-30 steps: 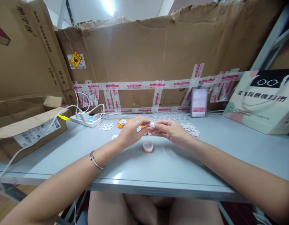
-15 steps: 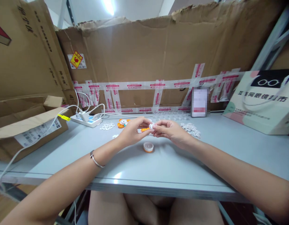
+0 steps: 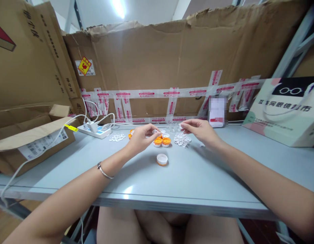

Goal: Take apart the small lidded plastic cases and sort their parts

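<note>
My left hand [image 3: 139,139] is closed in a pinch on a small white plastic piece [image 3: 155,131], just left of a cluster of orange-and-white round caps [image 3: 166,141]. To the right, my right hand [image 3: 202,133] pinches another small white piece [image 3: 181,125], its shape too small to make out. Below that hand lies a pile of small white plastic parts [image 3: 182,140]. A single round cap [image 3: 162,159], white above and orange below, sits nearer the front. More small white discs [image 3: 117,137] are scattered left of my left hand, which partly hides other orange caps.
Clear round cups [image 3: 174,127] stand at the back. A phone [image 3: 217,112] leans against the cardboard [image 3: 146,61]. At left are a power strip [image 3: 96,131] with cables and an open carton [image 3: 45,137]; a paper bag [image 3: 284,112] stands at right.
My hands were together over the caps; now they are apart. The right one has moved right and back, above the white pile, with a small white piece in its fingers.
</note>
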Demonstrator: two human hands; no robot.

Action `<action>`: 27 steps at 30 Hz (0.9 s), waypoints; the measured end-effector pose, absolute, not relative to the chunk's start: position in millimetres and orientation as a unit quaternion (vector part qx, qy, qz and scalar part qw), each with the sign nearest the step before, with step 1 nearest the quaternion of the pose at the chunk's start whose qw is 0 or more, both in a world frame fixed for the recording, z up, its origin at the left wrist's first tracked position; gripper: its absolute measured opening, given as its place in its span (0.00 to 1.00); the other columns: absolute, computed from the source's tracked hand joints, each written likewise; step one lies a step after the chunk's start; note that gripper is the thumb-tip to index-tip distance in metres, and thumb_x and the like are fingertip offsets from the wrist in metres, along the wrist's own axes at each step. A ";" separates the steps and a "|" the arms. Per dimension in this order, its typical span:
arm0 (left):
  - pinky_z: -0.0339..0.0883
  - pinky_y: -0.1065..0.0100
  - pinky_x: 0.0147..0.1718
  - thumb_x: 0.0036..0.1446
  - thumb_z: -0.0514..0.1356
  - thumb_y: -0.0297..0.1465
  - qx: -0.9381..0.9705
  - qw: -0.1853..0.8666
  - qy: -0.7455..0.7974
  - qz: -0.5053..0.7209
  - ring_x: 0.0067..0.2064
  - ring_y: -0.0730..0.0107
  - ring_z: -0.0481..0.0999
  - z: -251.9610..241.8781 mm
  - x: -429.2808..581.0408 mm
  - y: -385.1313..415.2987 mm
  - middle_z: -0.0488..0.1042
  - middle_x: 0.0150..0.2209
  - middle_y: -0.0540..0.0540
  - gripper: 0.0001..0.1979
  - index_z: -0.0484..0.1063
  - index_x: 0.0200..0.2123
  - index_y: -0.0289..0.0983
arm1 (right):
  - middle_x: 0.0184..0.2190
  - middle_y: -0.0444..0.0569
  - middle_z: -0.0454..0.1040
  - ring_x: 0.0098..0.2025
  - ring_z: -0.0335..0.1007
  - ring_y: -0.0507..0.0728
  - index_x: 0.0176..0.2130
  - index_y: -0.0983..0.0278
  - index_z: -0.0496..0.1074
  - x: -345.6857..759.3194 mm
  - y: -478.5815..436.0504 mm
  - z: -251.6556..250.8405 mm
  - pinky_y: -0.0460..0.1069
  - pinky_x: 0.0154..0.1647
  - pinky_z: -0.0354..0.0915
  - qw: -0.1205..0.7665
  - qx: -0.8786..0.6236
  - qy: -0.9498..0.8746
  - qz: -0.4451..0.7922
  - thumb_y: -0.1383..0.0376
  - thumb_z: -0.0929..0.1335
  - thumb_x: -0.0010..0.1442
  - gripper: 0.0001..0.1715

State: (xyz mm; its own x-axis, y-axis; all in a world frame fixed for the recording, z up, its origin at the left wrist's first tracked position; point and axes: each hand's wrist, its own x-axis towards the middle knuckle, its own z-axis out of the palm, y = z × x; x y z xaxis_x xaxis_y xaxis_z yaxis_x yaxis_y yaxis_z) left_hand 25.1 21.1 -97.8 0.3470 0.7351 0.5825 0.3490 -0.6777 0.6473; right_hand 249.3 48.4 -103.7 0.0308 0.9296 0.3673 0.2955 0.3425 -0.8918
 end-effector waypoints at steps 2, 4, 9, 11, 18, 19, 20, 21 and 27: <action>0.66 0.74 0.28 0.52 0.57 0.33 0.806 0.200 0.341 0.441 0.28 0.77 0.70 -99.4 25.2 21.7 0.72 0.26 0.47 0.09 0.71 0.32 0.32 | 0.24 0.47 0.75 0.26 0.69 0.53 0.28 0.65 0.74 258.8 59.8 -109.8 0.50 0.32 0.64 0.473 -0.528 -0.665 0.235 0.59 0.69 0.46 0.12; 0.64 0.75 0.26 0.52 0.58 0.33 0.814 0.179 0.345 0.433 0.25 0.78 0.67 -99.4 25.9 21.2 0.71 0.24 0.49 0.09 0.72 0.32 0.32 | 0.25 0.48 0.76 0.28 0.69 0.55 0.26 0.64 0.76 264.5 67.4 -116.0 0.50 0.33 0.63 0.421 -0.552 -0.699 0.175 0.60 0.68 0.47 0.10; 0.62 0.76 0.25 0.51 0.58 0.31 0.821 0.136 0.349 0.430 0.25 0.79 0.65 -94.5 26.9 18.5 0.74 0.28 0.47 0.09 0.73 0.34 0.32 | 0.23 0.47 0.75 0.28 0.69 0.56 0.27 0.63 0.77 268.5 71.6 -121.5 0.49 0.29 0.61 0.337 -0.594 -0.718 0.133 0.61 0.68 0.46 0.10; 0.62 0.76 0.25 0.52 0.58 0.31 0.828 0.130 0.345 0.422 0.25 0.80 0.65 -93.5 27.0 17.9 0.75 0.31 0.46 0.09 0.74 0.35 0.33 | 0.22 0.47 0.75 0.27 0.68 0.55 0.29 0.63 0.78 268.7 70.4 -120.0 0.48 0.27 0.60 0.326 -0.600 -0.718 0.137 0.60 0.68 0.46 0.11; 0.63 0.75 0.28 0.51 0.59 0.32 0.846 0.133 0.338 0.391 0.27 0.78 0.67 -95.7 24.8 18.2 0.75 0.29 0.48 0.11 0.74 0.39 0.35 | 0.30 0.50 0.76 0.31 0.69 0.55 0.34 0.66 0.75 254.6 52.4 -108.2 0.48 0.32 0.62 0.392 -0.549 -0.716 0.179 0.55 0.66 0.49 0.18; 0.63 0.75 0.29 0.51 0.59 0.32 0.846 0.135 0.338 0.389 0.28 0.77 0.68 -96.3 24.4 19.0 0.74 0.29 0.47 0.12 0.74 0.39 0.35 | 0.31 0.49 0.76 0.32 0.69 0.55 0.33 0.65 0.74 249.7 46.9 -106.4 0.48 0.33 0.62 0.399 -0.527 -0.723 0.198 0.55 0.66 0.49 0.18; 0.64 0.74 0.30 0.51 0.59 0.32 0.846 0.135 0.339 0.389 0.29 0.77 0.69 -97.1 24.2 19.9 0.74 0.30 0.47 0.12 0.74 0.40 0.35 | 0.30 0.49 0.76 0.32 0.69 0.54 0.32 0.65 0.74 244.2 40.8 -104.9 0.48 0.32 0.62 0.401 -0.508 -0.731 0.219 0.54 0.66 0.49 0.18; 0.64 0.74 0.31 0.51 0.59 0.31 0.845 0.133 0.340 0.391 0.29 0.76 0.70 -97.9 24.1 20.9 0.74 0.30 0.47 0.13 0.73 0.41 0.36 | 0.30 0.49 0.76 0.31 0.69 0.54 0.31 0.66 0.74 238.4 34.5 -103.9 0.48 0.31 0.62 0.398 -0.489 -0.738 0.241 0.53 0.66 0.49 0.19; 0.66 0.72 0.32 0.53 0.55 0.26 0.861 0.068 0.317 0.392 0.30 0.75 0.71 -103.5 28.4 21.1 0.73 0.32 0.46 0.14 0.71 0.45 0.36 | 0.28 0.48 0.74 0.31 0.68 0.52 0.31 0.66 0.72 209.4 6.6 -106.8 0.47 0.32 0.62 0.397 -0.396 -0.754 0.343 0.52 0.66 0.50 0.19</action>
